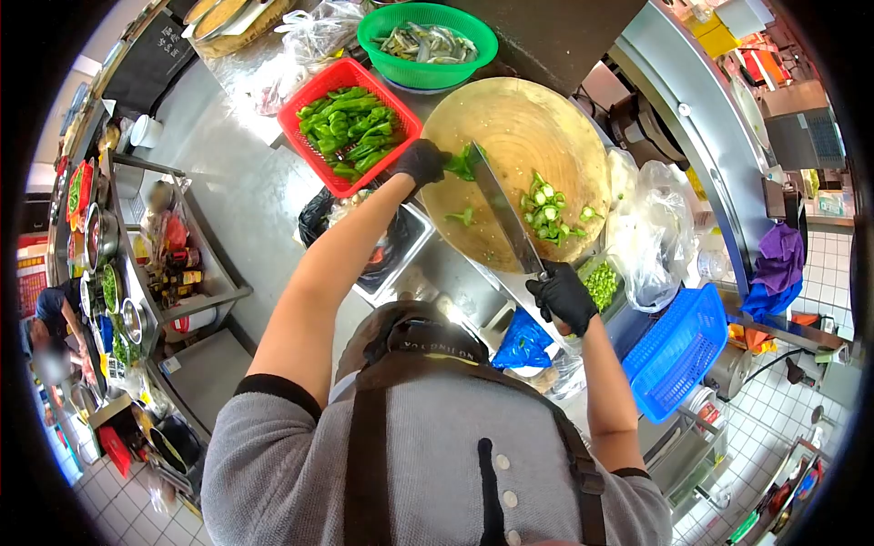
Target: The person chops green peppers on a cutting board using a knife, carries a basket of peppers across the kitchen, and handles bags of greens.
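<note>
On the round wooden chopping board (pixel 455 114), my left hand (pixel 421 165), in a black glove, is closed around green pepper (pixel 463 163) at the board's left edge. My right hand (pixel 564 298), also gloved in black, grips the handle of a cleaver (pixel 503 211). The blade lies diagonally over the board, its far end touching or very near the held pepper. Cut pepper pieces (pixel 548 211) are heaped right of the blade, and a small piece (pixel 462 217) lies left of it. Beside my left hand stands a red basket (pixel 338 185) of whole green peppers (pixel 350 127).
A green basket (pixel 371 56) of small fish-like strips stands behind the board. Clear plastic bags (pixel 657 232) and a blue basket (pixel 678 355) are on the right. Chopped green pieces (pixel 601 285) sit near my right hand. Another person (pixel 68 332) is at far left.
</note>
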A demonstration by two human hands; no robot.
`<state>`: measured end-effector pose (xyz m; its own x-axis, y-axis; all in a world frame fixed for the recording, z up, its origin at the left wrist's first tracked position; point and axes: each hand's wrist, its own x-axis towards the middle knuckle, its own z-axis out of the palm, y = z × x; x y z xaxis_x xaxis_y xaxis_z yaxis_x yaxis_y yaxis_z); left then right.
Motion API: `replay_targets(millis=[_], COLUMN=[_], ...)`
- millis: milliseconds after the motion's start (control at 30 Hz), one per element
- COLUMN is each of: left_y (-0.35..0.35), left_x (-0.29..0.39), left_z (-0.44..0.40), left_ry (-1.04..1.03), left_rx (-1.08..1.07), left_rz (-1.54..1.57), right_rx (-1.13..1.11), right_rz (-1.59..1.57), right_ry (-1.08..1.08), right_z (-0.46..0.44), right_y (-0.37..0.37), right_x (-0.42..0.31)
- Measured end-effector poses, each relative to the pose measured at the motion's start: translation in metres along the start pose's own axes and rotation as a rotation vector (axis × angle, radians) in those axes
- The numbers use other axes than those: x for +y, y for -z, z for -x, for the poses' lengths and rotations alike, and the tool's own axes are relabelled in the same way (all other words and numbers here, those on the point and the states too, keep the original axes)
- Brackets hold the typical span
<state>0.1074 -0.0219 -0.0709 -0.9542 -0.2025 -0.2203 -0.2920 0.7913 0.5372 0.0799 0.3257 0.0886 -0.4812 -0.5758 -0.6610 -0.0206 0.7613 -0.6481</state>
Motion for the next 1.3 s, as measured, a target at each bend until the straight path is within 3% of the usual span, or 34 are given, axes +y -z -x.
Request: replay_targets(millis=[100, 167, 233, 333, 433, 533, 600, 633, 733, 767, 1000, 1100, 1200, 1300], left_y=[-0.005, -0.005, -0.005, -0.015, -0.020, -0.006, 0.003, 0.001, 0.009, 0.012, 0.002, -0.006, -0.001, 0.003], left_x=[0.001, 0.006, 0.011, 0.016, 0.016, 0.037, 0.040, 0.040, 0.045, 0.052, 0.053, 0.055, 0.073, 0.075], left_z=[0.003, 0.008, 0.009, 0.012, 0.028, 0.055, 0.072, 0.076, 0.075, 0.070, 0.061, 0.071, 0.079, 0.090], left_ry=[0.065, 0.046, -0.068, 0.025, -0.392, 0.414, 0.441, 0.330, 0.254, 0.336, 0.341, 0.348, 0.398, 0.262], left_rx=[0.030, 0.043, 0.021, 0.063, 0.231, 0.135, 0.350, 0.451, 0.519, 0.543, 0.386, 0.466, 0.635, 0.831], left_rz=[0.255, 0.128, -0.419, -0.396, -0.461, 0.885, 1.036, 1.113, 1.164, 1.200, 1.147, 1.229, 1.434, 1.502], right_rx=[-0.119, -0.068, -0.011, 0.016, 0.019, -0.105, -0.075, -0.022, 0.019, 0.044, 0.110, 0.083, 0.028, 0.053], right_rz=[0.151, -0.041, 0.063, 0.223, 0.116, -0.151, -0.305, -0.342, -0.462, -0.508, -0.623, -0.657, -0.488, -0.551], right_ry=[0.067, -0.052, 0.063, 0.124, 0.111, 0.002, 0.118, 0.139, 0.073, 0.063, 0.052, 0.056, 0.070, 0.085], right_z=[-0.013, -0.002, -0.008, -0.019, -0.038, -0.037, -0.019, -0.010, 0.018, 0.023, 0.013, 0.001, -0.026, -0.030], right_y=[0.008, -0.002, -0.014, -0.023, -0.026, -0.014, -0.011, -0.014, -0.022, -0.026, -0.054, -0.055, -0.058, -0.058], right_x=[0.009, -0.022, -0.016, -0.009, 0.010, 0.028, 0.022, 0.026, 0.038, 0.041, 0.034, 0.018, 0.023, 0.006])
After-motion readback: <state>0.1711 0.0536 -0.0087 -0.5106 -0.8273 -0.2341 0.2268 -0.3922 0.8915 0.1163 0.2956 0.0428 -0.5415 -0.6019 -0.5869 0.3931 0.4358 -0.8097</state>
